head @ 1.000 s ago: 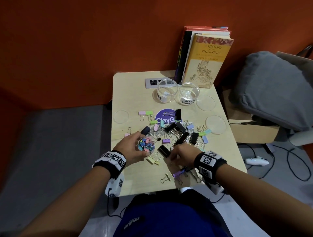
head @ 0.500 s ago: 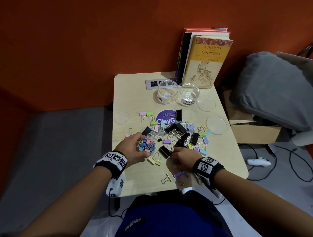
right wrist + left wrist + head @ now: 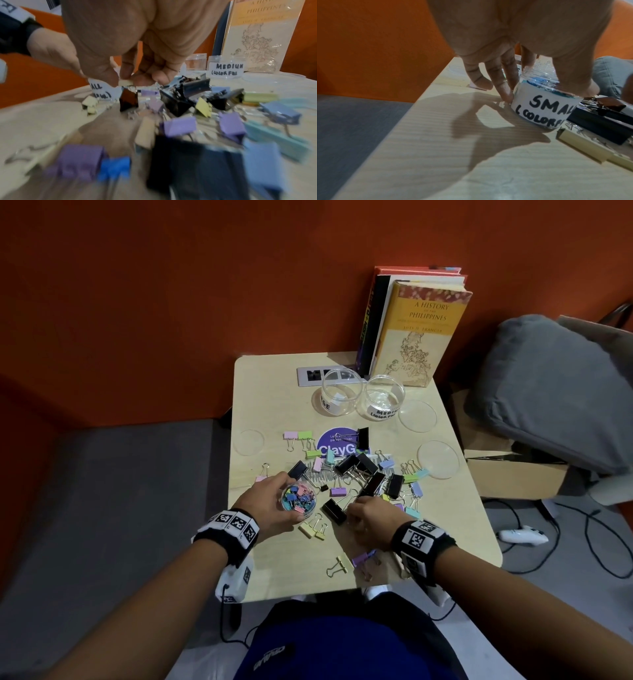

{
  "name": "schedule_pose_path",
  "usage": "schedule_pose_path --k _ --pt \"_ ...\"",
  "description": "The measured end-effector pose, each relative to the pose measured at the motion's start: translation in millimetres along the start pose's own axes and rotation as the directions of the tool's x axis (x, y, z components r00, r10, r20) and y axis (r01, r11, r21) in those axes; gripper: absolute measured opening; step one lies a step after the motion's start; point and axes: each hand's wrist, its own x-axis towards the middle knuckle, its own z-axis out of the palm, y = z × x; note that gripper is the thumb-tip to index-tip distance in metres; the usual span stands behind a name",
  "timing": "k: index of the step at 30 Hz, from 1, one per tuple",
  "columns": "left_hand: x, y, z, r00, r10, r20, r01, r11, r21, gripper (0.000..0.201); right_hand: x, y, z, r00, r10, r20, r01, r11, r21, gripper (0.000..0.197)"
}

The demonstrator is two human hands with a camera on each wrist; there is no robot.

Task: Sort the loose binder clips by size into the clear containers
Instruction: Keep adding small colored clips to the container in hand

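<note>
My left hand [image 3: 270, 503] grips a small clear jar [image 3: 298, 498] that stands on the table, labelled "SMALL (COLORFUL)" [image 3: 544, 108] and holding several small coloured clips. My right hand [image 3: 370, 518] is at the near edge of the loose clip pile [image 3: 363, 474]. In the right wrist view its thumb and fingers [image 3: 120, 79] pinch a small pale yellow clip [image 3: 126, 82] just above the table. A large black clip [image 3: 334, 511] lies between the two hands. Two clear jars stand at the back, one with a partly hidden label [image 3: 340, 395] and one marked "MEDIUM" [image 3: 384, 398].
Three clear lids lie on the light wooden table [image 3: 462, 525]: back right [image 3: 417, 416], right [image 3: 437, 459] and left [image 3: 249, 442]. Upright books [image 3: 418, 333] stand against the orange wall. A few clips [image 3: 337, 566] lie near the front edge. A grey cushion [image 3: 555, 392] is off to the right.
The right hand has stayed at the near edge of the pile, shifting only slightly toward me. The left hand keeps its hold on the small jar.
</note>
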Motion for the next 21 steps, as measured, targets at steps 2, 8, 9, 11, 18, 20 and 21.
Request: schedule_pose_path --k 2,8,9,11,18,20,21 --pt "0 1 0 1.000 0.000 0.000 0.000 1.000 0.004 0.059 4 -4 -7 0.998 -0.013 -0.054 0.015 0.999 0.034 0.022" --pt "0 2 -1 1.000 -0.018 -0.002 0.018 1.000 0.017 0.062 30 -28 -36 0.970 -0.122 -0.213 0.148 0.983 0.111 0.010" --pt "0 2 -1 1.000 -0.019 -0.002 0.019 1.000 0.022 0.062 34 -30 -38 0.966 -0.131 -0.225 0.159 0.981 0.115 0.009" --pt "1 2 0 1.000 -0.017 -0.003 0.017 1.000 0.025 0.061 44 -34 -39 0.958 -0.139 -0.251 0.174 0.976 0.127 0.008" --pt "1 1 0 1.000 -0.026 0.000 0.026 1.000 0.016 0.061 49 -31 -35 0.959 -0.131 -0.253 0.169 0.976 0.137 0.006" --pt "1 1 1 1.000 -0.025 -0.003 0.026 0.999 0.021 0.062 43 -25 -30 0.960 -0.124 -0.252 0.160 0.979 0.130 0.006" --pt "1 1 1 1.000 -0.026 -0.004 0.026 0.999 0.024 0.062 39 -23 -29 0.966 -0.120 -0.227 0.151 0.981 0.125 0.007"
